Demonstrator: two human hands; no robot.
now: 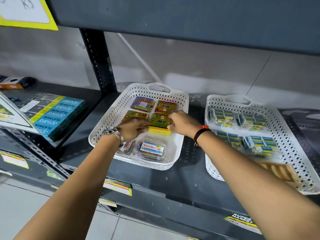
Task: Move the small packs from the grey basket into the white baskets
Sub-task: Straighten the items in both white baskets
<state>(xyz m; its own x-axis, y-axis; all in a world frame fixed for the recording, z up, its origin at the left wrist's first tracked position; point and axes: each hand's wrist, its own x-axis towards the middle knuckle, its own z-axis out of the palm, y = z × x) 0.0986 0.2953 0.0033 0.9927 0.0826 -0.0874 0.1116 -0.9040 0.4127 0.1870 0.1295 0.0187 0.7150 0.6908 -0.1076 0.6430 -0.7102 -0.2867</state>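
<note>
Two white lattice baskets stand on a dark metal shelf. The left white basket (103,134) holds several colourful small packs (160,119) in its far half and clear clip boxes (151,149) in its near half. My left hand (132,129) reaches in with curled fingers over a green pack at the left; whether it grips it I cannot tell. My right hand (181,122) rests its fingers on the right edge of the green-and-yellow pack in the middle. The right white basket (294,153) holds several blue-and-yellow small packs (256,144). No grey basket is in view.
A shelf board hangs low overhead. A perforated upright post (98,61) stands left of the baskets. Beyond it lies a stack of blue pencil boxes (57,115). A wooden slatted item (280,172) lies in the right basket's near corner. Price tags line the shelf's front edge.
</note>
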